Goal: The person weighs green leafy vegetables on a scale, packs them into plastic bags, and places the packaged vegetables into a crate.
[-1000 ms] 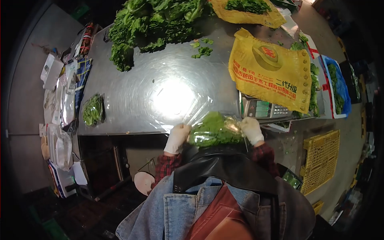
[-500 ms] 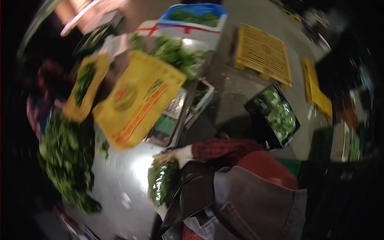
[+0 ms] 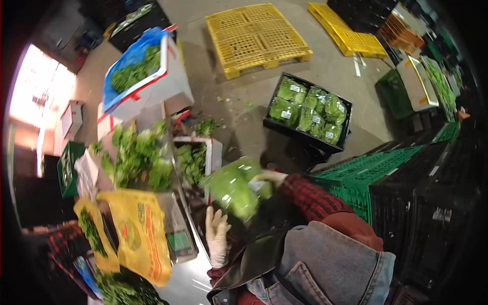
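A clear bag of green leaves (image 3: 234, 189) hangs in front of my body, slightly blurred. Gripping its right side is my right hand (image 3: 270, 178), gloved in white, with some fingers hidden behind the film. Just left of and below the bag, my left hand (image 3: 217, 235) is raised in a pale glove, fingers spread, touching nothing. Ahead and to the right a black crate (image 3: 305, 136) holds several bagged lettuces (image 3: 315, 113) with white labels.
Left of me are the metal table (image 3: 185, 282), a yellow sack (image 3: 137, 236), a scale (image 3: 180, 244) and loose greens (image 3: 133, 157). A blue-lined white box (image 3: 168, 71) stands beyond. Yellow pallet (image 3: 256, 38) lies ahead; green crates (image 3: 356, 175) stand right.
The view has swung right, from the table to the floor and black crate. The bag has left the tabletop with my right hand, and my left hand has come off it and opened.
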### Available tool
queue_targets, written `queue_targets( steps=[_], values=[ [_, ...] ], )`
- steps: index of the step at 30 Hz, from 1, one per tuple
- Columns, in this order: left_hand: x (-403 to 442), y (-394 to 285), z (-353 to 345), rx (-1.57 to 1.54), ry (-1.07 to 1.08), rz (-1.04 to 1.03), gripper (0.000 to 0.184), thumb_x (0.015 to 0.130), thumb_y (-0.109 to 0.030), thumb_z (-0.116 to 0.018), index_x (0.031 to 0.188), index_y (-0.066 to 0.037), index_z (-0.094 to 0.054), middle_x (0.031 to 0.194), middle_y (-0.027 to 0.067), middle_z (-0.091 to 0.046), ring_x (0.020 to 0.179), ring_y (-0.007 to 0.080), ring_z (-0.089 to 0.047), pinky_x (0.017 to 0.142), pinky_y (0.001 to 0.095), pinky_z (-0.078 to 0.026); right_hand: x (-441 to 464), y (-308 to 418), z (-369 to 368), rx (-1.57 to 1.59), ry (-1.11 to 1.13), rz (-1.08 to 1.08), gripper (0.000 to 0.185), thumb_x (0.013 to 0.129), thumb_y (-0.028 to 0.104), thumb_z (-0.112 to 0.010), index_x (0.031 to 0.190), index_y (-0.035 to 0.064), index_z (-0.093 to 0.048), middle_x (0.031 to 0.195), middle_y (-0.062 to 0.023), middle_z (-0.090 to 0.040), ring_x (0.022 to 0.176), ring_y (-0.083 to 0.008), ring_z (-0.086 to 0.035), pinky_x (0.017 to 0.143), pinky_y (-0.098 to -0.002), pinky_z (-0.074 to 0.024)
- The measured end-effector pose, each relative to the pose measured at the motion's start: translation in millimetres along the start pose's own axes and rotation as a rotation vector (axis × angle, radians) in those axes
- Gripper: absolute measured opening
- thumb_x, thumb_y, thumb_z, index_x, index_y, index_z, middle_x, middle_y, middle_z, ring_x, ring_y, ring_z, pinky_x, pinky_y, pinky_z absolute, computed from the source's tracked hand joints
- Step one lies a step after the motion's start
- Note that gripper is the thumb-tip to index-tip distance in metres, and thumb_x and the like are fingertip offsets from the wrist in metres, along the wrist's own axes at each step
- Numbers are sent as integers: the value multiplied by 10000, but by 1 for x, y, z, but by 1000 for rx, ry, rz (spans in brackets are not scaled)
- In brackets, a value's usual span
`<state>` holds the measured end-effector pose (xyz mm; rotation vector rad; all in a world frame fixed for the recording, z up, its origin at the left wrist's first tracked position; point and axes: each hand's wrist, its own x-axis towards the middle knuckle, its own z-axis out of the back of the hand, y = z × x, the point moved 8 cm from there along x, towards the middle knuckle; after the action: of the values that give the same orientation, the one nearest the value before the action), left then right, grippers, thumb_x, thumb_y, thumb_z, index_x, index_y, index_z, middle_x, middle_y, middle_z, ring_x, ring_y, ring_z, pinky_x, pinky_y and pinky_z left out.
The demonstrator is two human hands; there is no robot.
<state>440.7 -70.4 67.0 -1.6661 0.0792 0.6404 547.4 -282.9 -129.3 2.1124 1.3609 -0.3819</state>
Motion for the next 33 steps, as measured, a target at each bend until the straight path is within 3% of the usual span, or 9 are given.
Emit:
queue_targets(
  steps=[6, 8, 11, 15, 16, 18, 22, 30, 33],
  values=[
    [75, 48, -128, 342, 387, 56, 547, 948, -22, -601, 1465, -33, -422, 1383, 175, -538, 1167, 205, -580, 1000, 313, -469, -173, 95, 343, 255, -869, 362, 431, 852, 224, -754, 1220, 49, -614, 1098, -90, -690, 914, -227, -672, 834, -393, -547],
    [90, 68, -156, 377, 411, 181, 572, 926, 12, -618, 1461, -19, -418, 1382, 176, -539, 1167, 206, -580, 1021, 310, -452, -236, 141, 367, 298, -1002, 570, 593, 783, 215, -816, 1286, 18, -570, 1172, -107, -659, 985, -253, -646, 903, -376, -501],
    [106, 75, -206, 424, 434, 317, 570, 926, 10, -616, 1460, -11, -417, 1377, 175, -545, 1176, 201, -572, 1028, 305, -444, -282, 156, 493, 130, -1312, 545, 858, 735, 238, -862, 1421, -30, -423, 1271, -164, -592, 1095, -290, -599, 984, -416, -452],
    [125, 114, -244, 534, 493, 456, 570, 923, 6, -616, 1456, 1, -416, 1373, 180, -550, 1202, 197, -558, 1035, 300, -437, -245, 94, 726, 341, -1138, 536, 1097, 695, 261, -885, 1509, -55, -222, 1344, -249, -524, 1243, -322, -519, 1045, -467, -418],
    [125, 120, -252, 579, 527, 493, 570, 921, 4, -617, 1455, 5, -415, 1372, 182, -551, 1213, 197, -554, 1037, 299, -435, -246, 121, 683, 359, -1138, 520, 1097, 695, 261, -885, 1509, -55, -222, 1344, -249, -524, 1243, -322, -519, 1045, -467, -418],
    [131, 118, -271, 644, 549, 490, 568, 921, -2, -618, 1452, 5, -419, 1369, 183, -556, 1215, 196, -556, 1037, 299, -436, -280, 202, 545, -540, -1740, -77, 1028, 798, 418, -777, 1543, 3, -204, 1493, -294, -379, 1423, -367, -336, 1144, -471, -312],
    [147, 115, -302, 762, 623, 451, 564, 919, -24, -628, 1446, 1, -431, 1359, 187, -569, 1225, 198, -563, 1039, 301, -438, -226, 196, 546, -628, -1781, -28, 1179, 731, 506, -795, 1555, 1, -120, 1538, -340, -253, 1474, -425, -178, 1196, -458, -207],
    [143, 105, -291, 814, 562, 415, 570, 905, -69, -664, 1435, -23, -460, 1354, 161, -586, 1250, 212, -562, 1046, 307, -439, -189, 235, 593, -833, -1495, -446, 1232, 697, 573, -782, 1547, -25, -121, 1496, -325, -354, 1415, -419, -336, 1166, -424, -293],
    [154, 71, -295, 817, 614, 326, 578, 900, -76, -671, 1435, -28, -460, 1375, 147, -575, 1267, 219, -552, 1049, 310, -438, -209, 208, 674, -837, -1805, -293, 1161, 661, 552, -833, 1539, 78, -240, 1474, -329, -359, 1264, -461, -490, 1100, -513, -381]
  ],
)
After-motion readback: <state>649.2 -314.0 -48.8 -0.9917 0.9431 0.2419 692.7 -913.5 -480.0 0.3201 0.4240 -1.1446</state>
